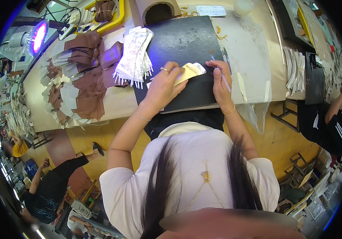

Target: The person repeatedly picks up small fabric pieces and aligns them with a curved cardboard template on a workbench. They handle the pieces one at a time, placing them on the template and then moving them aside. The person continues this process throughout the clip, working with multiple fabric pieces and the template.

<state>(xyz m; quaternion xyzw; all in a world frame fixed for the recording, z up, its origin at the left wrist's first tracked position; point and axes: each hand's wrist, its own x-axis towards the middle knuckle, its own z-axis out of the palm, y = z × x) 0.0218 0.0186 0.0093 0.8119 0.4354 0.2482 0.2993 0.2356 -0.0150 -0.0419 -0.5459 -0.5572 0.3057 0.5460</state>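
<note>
Pale yellow against black, the flat card-like piece [190,71] lies in your left hand [167,81], above the near half of the dark board [183,36]. Your thumb and fingers are closed on its left end, so its far end, where a whitish edge shows, is free and points toward your other hand; that grip probably keeps your fingers off the exposed face. Whether the piece touches the board, you cannot tell from this angle.

Your right hand [221,83] is nearly closed, thumb and fingers pinching a slim pale blue stick [226,82] that slants across them, its upper tip clear of the fingers. Held lightly and near that tip, it looks gripped for fine control. Your hands are near each other but apart.

To your left, white patterned strips with fringed ends [137,51] are fanned over the board's edge, likely so that single ones come away easily. Beyond them, brown leather-like pieces with pale borders [87,91] sit in overlapping bundles on the tan tabletop [119,103], seemingly sorted within reach. Clear plastic sheeting [254,59] covers the right side, perhaps to protect the surface.
</note>
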